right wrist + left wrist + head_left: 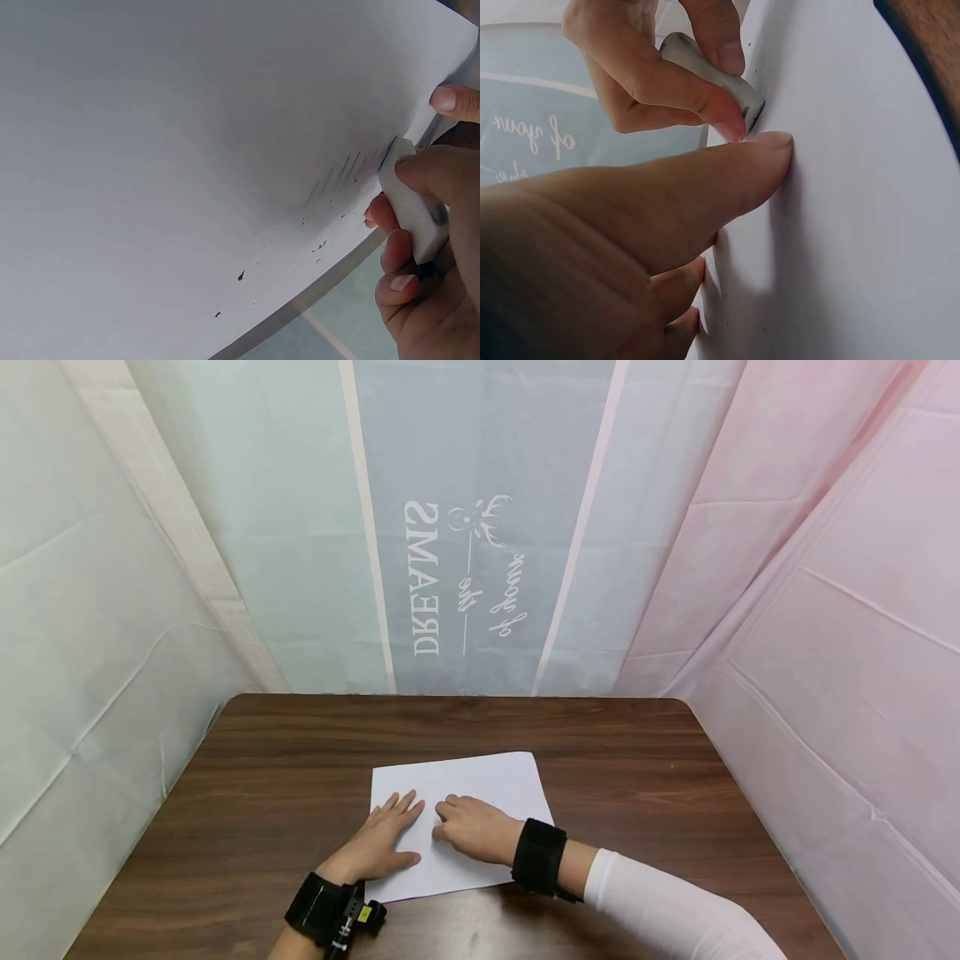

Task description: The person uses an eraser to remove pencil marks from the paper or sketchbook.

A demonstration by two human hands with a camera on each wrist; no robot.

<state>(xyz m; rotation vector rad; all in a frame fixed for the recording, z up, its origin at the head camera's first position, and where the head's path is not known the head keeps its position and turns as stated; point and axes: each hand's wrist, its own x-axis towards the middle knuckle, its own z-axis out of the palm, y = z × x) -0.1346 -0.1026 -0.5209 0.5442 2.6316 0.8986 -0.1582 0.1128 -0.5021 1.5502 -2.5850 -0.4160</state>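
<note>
A white sheet of paper (495, 777) lies on the table under both hands. My right hand (476, 828) pinches a white eraser (411, 202) between thumb and fingers, one end of it against the paper. Short faint pencil strokes (345, 169) run beside that end in the right wrist view, and dark eraser crumbs (241, 276) are scattered near them. On the left part of the sheet my left hand (375, 843) rests with its fingers spread. Its thumb (735, 176) touches the paper close to the eraser. In the head view the right hand hides the eraser.
The dark wooden table (300, 793) extends around the sheet. A printed curtain (480, 443) hangs behind its far edge, with pale cloth (847, 652) on the right and more on the left. Each wrist wears a black strap (538, 856).
</note>
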